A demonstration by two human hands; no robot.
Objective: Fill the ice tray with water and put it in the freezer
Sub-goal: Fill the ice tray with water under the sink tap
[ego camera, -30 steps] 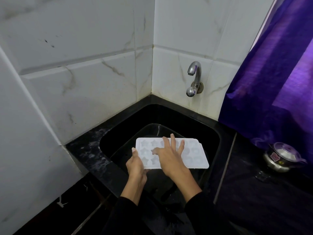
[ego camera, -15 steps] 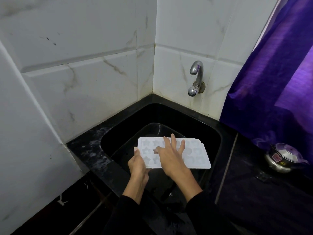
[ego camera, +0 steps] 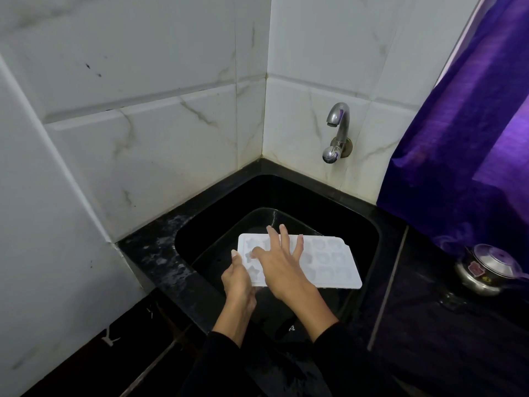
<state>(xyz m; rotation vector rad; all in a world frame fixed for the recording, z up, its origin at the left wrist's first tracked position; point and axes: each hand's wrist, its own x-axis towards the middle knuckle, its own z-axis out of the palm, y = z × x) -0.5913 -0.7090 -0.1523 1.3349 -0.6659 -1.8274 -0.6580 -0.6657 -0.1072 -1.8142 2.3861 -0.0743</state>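
— White marbled tiles [ego camera: 160, 156] meet in a corner, with a black desk [ego camera: 154, 253] along the foot of them and a black sink [ego camera: 369, 239] sunk into it. Where is the ice tray?

— The ice tray [ego camera: 329, 263] is over the sink basin, held about level, near the front. It is white, with star and round moulds. The left hand [ego camera: 239, 277] grips its near-left end, thumb on top of the rim and the other fingers hidden beneath. The right hand [ego camera: 282, 263] lies flat on top, fingers [ego camera: 284, 234] spread and straight, pressing rather than clutching.

— Is water running?

— No stream shows. The tap [ego camera: 337, 130] sticks out of the far wall, up and to the right of the tray, and its spout looks dry. Whether the moulds hold any water I cannot tell; they look pale and glossy.

— So which step is this?

— I judge it the filling stage, either about to begin or being evened out. Next, the tray likely needs to go farther back under the spout, and one hand must leave it to open the tap. After that, keeping it flat matters on the carry to the freezer, which is not in view.

— Anything else nearby?

— A purple curtain [ego camera: 463, 124] hangs at the right, and a small steel pot [ego camera: 486, 270] with a lid sits on the desk below it.
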